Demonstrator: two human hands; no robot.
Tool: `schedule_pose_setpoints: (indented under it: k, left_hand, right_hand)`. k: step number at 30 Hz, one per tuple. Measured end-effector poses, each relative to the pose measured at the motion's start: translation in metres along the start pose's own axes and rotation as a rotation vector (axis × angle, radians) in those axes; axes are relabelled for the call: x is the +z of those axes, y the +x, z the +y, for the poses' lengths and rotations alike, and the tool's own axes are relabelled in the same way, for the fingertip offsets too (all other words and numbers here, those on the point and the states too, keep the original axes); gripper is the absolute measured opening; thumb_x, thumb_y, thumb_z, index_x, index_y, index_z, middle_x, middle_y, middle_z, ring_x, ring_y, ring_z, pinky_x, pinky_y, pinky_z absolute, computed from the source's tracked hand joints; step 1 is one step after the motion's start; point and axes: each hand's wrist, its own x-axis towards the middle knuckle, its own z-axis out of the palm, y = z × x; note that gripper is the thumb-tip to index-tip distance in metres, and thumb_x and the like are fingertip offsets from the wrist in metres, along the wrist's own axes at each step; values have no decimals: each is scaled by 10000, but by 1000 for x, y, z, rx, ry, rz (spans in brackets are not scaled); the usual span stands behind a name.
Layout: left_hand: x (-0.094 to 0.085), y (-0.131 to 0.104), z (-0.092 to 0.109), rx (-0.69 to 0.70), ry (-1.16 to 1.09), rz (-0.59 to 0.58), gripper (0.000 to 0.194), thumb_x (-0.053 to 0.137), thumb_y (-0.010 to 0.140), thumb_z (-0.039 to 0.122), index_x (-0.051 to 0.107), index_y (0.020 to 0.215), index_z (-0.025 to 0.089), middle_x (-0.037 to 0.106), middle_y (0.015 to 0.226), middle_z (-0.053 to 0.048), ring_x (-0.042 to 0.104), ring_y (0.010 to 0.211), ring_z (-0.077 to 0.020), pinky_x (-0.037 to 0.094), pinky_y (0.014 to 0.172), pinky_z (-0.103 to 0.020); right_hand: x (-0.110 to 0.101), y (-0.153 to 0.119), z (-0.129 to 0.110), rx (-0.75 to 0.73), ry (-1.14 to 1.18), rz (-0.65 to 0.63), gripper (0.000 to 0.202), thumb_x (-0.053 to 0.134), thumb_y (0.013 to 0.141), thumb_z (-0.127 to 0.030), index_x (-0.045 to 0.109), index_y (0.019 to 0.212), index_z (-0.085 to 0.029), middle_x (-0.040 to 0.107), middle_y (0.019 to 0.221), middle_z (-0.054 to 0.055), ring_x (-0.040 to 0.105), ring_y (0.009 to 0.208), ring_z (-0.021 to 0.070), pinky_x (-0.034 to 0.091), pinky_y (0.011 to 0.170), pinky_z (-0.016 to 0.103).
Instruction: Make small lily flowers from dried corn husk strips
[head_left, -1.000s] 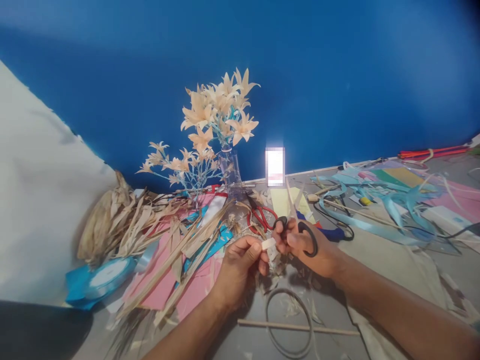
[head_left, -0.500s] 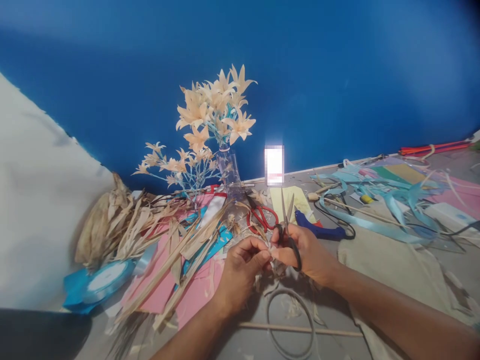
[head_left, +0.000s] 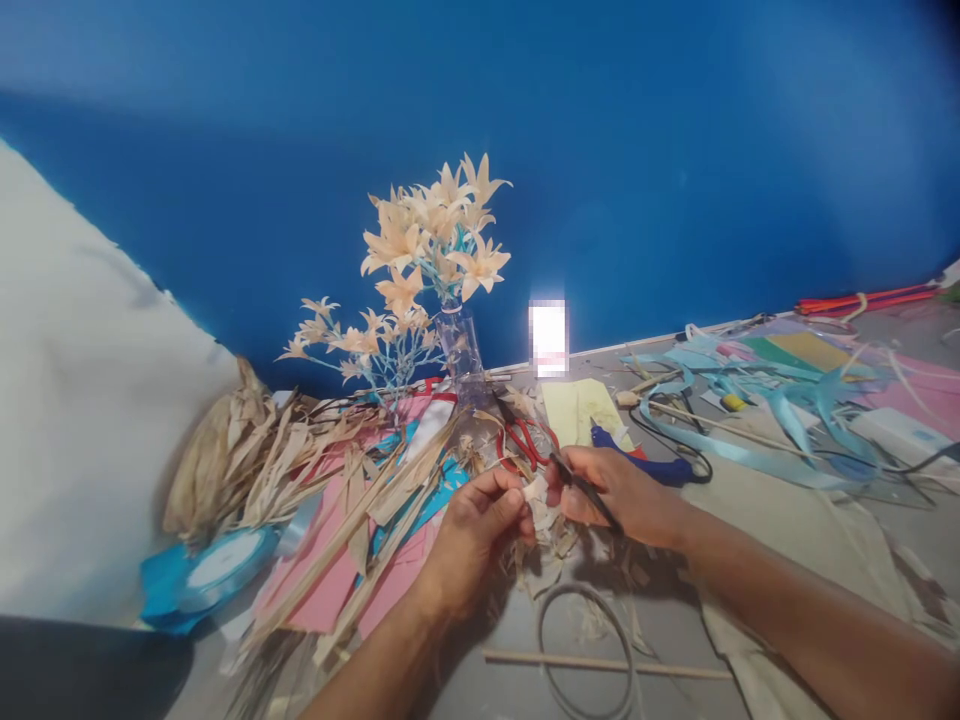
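Note:
My left hand (head_left: 487, 515) pinches a small pale piece of dried husk (head_left: 534, 490) between thumb and fingertips. Close beside it, my right hand (head_left: 619, 495) is closed round black-handled scissors (head_left: 589, 490); their blades are mostly hidden from this angle. The right fingertips are near the piece's other side, and I cannot tell whether they touch it. Husk scraps (head_left: 551, 545) lie beneath both hands. Just beyond are red-handled scissors (head_left: 525, 440) and a blue glue gun (head_left: 645, 462).
Pale artificial flowers (head_left: 442, 240) stand in a clear bottle (head_left: 459, 350) by the blue wall. Dried husks (head_left: 217, 470), pink sheets (head_left: 319, 560) and a ribbon spool (head_left: 229, 565) lie left. Right are light-blue ribbons (head_left: 806, 430) and a cloth (head_left: 795, 560). A ring (head_left: 544, 640) and stick (head_left: 675, 668) lie in front.
The scissors in my right hand have swung from blades pointing up to a tilted position. My hands have parted slightly, showing more of the pale piece in my left fingers. The view has shifted a little.

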Motion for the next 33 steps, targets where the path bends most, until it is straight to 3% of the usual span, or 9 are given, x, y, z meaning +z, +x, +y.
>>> schedule_pose_setpoints:
  k: [4,7,11,18,33]
  left_hand:
    - [-2,-2,13,-8,-18,-115,283,827,726,367,651,738,146,647,720,-31,601,659,-131,482,652,-246]
    - [-6,-2,20,-6,-34,-143,303,856,683,352,648,677,132,678,802,-52,629,671,-136,499,654,-248]
    - [-10,-2,22,-1,-63,-132,308,897,621,309,646,668,136,722,786,-57,661,638,-142,515,634,-245]
    - [-10,-2,22,-13,-97,-169,264,870,659,293,674,738,136,731,678,-56,672,596,-145,532,599,-237]
    - [-11,1,19,8,-61,-90,196,842,665,239,675,691,140,707,723,-30,662,610,-134,542,591,-238]
  right_hand:
    - [-26,-1,3,59,-70,-337,435,764,736,-514,687,918,-127,660,806,45,558,680,148,410,589,226]
    - [-31,-2,5,93,-85,-444,479,772,722,-526,726,979,-124,693,817,55,593,670,147,430,571,215]
    - [-25,-3,8,133,-79,-493,381,786,726,-430,761,940,-115,697,763,57,608,624,139,442,527,203]
    - [-19,-3,15,185,23,-530,318,779,699,-352,776,912,-116,698,722,54,614,597,135,451,498,193]
    - [-17,-4,4,293,-9,-514,276,779,733,-395,743,784,-127,685,641,28,598,500,115,452,448,175]
